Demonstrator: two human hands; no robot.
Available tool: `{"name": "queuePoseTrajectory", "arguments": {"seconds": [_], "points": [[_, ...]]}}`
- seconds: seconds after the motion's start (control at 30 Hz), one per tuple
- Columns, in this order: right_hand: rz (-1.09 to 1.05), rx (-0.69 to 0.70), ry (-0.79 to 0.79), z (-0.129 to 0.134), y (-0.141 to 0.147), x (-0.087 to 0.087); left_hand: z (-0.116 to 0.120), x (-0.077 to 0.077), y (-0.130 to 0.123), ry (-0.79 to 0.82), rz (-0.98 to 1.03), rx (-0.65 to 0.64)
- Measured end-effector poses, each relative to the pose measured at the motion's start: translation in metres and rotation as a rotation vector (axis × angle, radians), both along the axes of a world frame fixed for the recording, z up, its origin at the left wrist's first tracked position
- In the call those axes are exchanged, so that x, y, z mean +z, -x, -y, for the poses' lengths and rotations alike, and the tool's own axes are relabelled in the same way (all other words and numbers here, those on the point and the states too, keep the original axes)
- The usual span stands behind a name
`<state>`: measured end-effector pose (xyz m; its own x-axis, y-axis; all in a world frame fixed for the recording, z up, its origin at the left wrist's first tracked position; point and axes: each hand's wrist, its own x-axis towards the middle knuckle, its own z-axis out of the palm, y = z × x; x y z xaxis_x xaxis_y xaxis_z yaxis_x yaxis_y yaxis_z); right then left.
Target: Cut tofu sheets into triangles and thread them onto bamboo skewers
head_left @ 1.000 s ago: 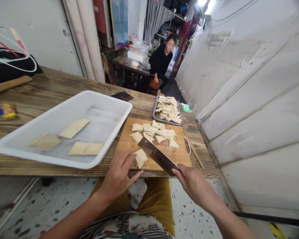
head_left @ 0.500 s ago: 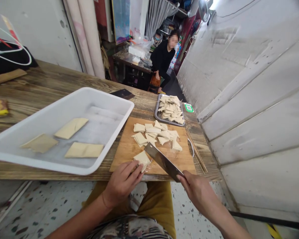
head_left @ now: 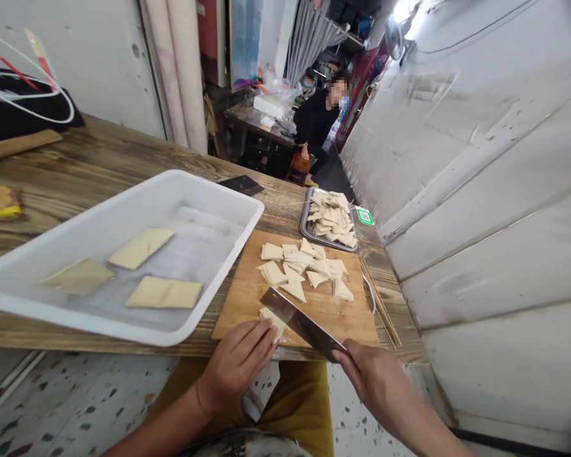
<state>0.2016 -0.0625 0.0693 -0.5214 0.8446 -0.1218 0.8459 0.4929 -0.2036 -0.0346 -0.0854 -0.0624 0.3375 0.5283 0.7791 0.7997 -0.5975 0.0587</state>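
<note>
My right hand (head_left: 368, 374) is closed round the handle end of a wide cleaver (head_left: 302, 322). Its blade slants up and left across the wooden cutting board (head_left: 247, 285), the edge against a pale folded sheet piece (head_left: 272, 316) near the board's front. My left hand (head_left: 240, 357) presses that piece with its fingers together, hiding part of it. Just beyond the blade, a loose triangular piece (head_left: 295, 291) lies on the board. Several cut pieces (head_left: 309, 261) are heaped behind it.
A white tub (head_left: 171, 327) with three flat pieces stands left. Behind the board is a metal tray (head_left: 307, 231) piled with pieces. Thin sticks (head_left: 383, 304) lie right, beside the wall. A dark flat object (head_left: 242, 185) lies behind the tub. A person (head_left: 316, 124) sits farther back.
The cleaver has come down and left onto the piece under my left hand. A triangular piece now lies separately beyond the blade. The whole view has shifted slightly.
</note>
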Motion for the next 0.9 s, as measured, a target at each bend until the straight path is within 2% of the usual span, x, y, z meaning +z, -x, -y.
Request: {"name": "queuePoseTrajectory", "arguments": {"seconds": [0.23,0.43,0.67,0.9], "points": [[0.016,0.048,0.018,-0.011,-0.004,0.0,-0.001,-0.003,-0.005,-0.009,0.119,0.023],[0.072,0.091,0.057,-0.021,-0.003,0.01,-0.001,-0.003,-0.007,0.0,0.155,0.035],[0.116,0.11,0.026,-0.035,0.004,0.02,0.001,-0.005,-0.003,0.053,0.102,-0.011],[0.127,0.155,-0.006,-0.043,0.002,0.02,0.001,-0.002,-0.001,0.002,0.079,-0.034]]}}
